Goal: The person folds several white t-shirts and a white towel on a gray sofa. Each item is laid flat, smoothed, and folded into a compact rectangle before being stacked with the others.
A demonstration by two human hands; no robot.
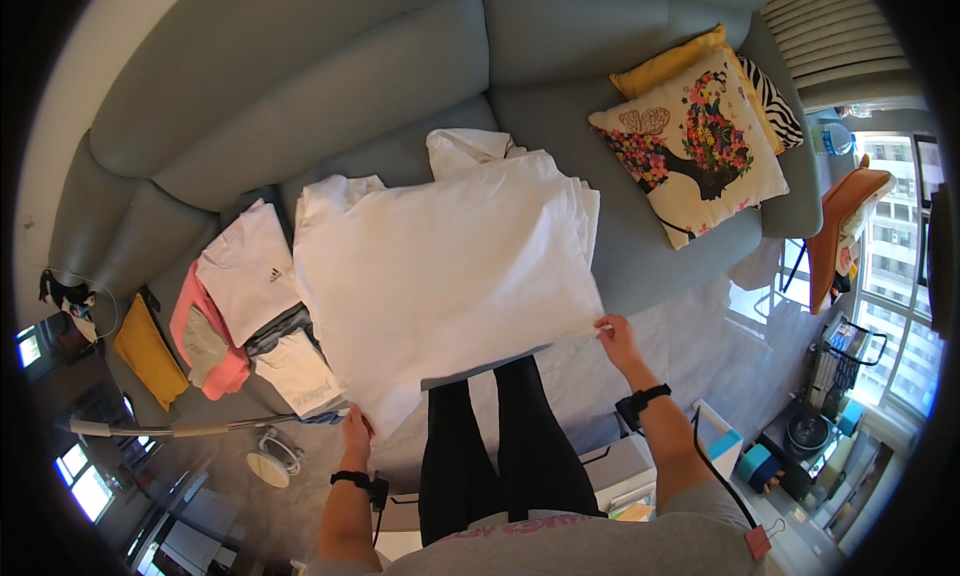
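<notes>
A large white cloth (450, 253), partly folded in layers, lies spread over the seat of the grey sofa, its near edge hanging off the front. My left hand (358, 429) pinches the cloth near its lower left corner. At the right corner of the near edge, my right hand (619, 342) holds the cloth between thumb and fingers. Another bunched white piece (469, 152) shows behind the cloth's far edge. Just left of the cloth lie a folded white T-shirt with a small Adidas logo (251, 272), a pink and grey garment (217, 351) and a smaller white shirt (298, 369).
A floral cushion (694, 152) rests against a yellow cushion (667, 62) and a zebra-striped one (772, 103) on the sofa's right. Another yellow cushion (150, 351) stands at the left end. A metal pole (172, 429) runs near my left hand. A round-based white object (270, 463) stands on the floor.
</notes>
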